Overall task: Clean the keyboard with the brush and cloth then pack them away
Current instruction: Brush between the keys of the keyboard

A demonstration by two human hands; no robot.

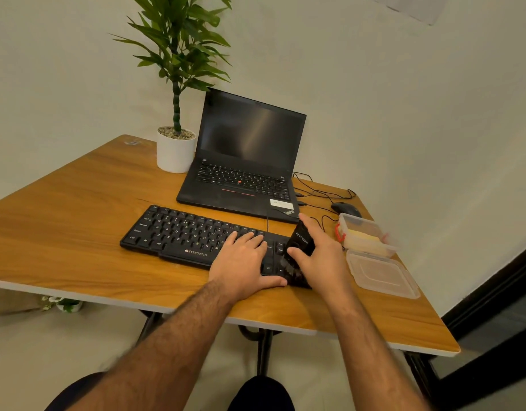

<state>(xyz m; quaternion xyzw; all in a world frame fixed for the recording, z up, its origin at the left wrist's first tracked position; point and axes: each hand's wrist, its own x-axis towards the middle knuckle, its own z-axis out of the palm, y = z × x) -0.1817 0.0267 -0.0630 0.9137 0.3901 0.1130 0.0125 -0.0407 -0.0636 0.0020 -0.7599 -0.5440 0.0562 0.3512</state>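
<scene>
Right hand (321, 256) of mine grips the black brush (300, 241), its bristles seemingly on the right end of the keyboard (181, 232); my left hand (241, 262) lies flat on the keys beside it. Right of the keyboard sit the open container (368, 235) and its lid (380, 274)

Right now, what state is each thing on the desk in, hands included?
Laptop: lid open, screen dark.
Keyboard: flat on the desk, cable attached.
Left hand: flat on the keyboard, fingers straight.
Right hand: grips the brush.
Brush: held over the keyboard's right end.
Container: uncovered, something yellow inside.
Lid: off, lying beside the container.
</scene>
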